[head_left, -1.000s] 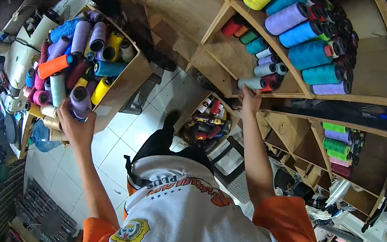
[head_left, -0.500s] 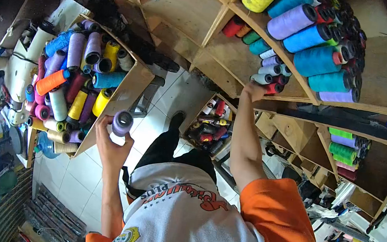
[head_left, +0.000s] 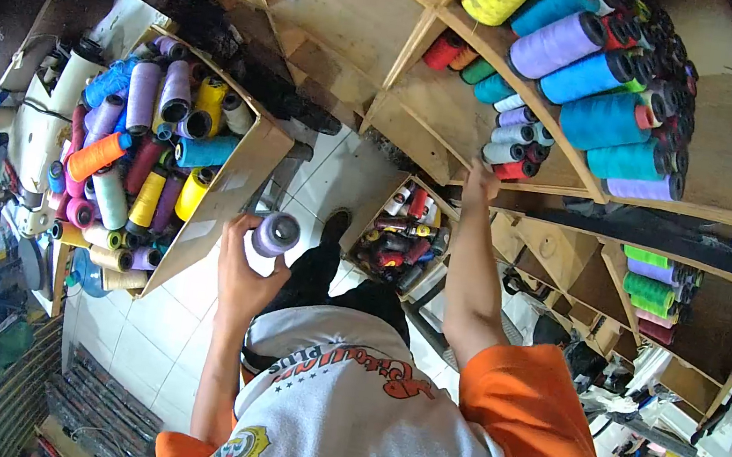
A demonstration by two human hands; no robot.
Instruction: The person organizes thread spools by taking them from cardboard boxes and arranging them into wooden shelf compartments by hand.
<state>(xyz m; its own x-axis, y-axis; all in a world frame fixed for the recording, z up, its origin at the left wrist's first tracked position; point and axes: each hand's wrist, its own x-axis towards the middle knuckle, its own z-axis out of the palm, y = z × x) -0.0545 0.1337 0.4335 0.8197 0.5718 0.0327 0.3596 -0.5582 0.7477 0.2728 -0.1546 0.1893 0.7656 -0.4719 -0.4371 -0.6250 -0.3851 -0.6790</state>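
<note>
Glossy floor tiles (head_left: 100, 331), wooden shelving (head_left: 353, 0), cylindrical lilac thread spool (head_left: 272, 237) pinched in the curled left hand (head_left: 241, 278), right hand (head_left: 482, 181) outstretched near red spools (head_left: 511, 170), its grip unclear.

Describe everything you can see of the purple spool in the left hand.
The purple spool is wound with light purple thread. One round, dark-rimmed end with a lighter centre is turned up toward the camera; the opposite end is hidden. The spool is tilted, and the left hand grips it by its sides between the thumb and fingers. It is held in the air, apart from the box of spools, and nothing else appears to touch it.
</note>
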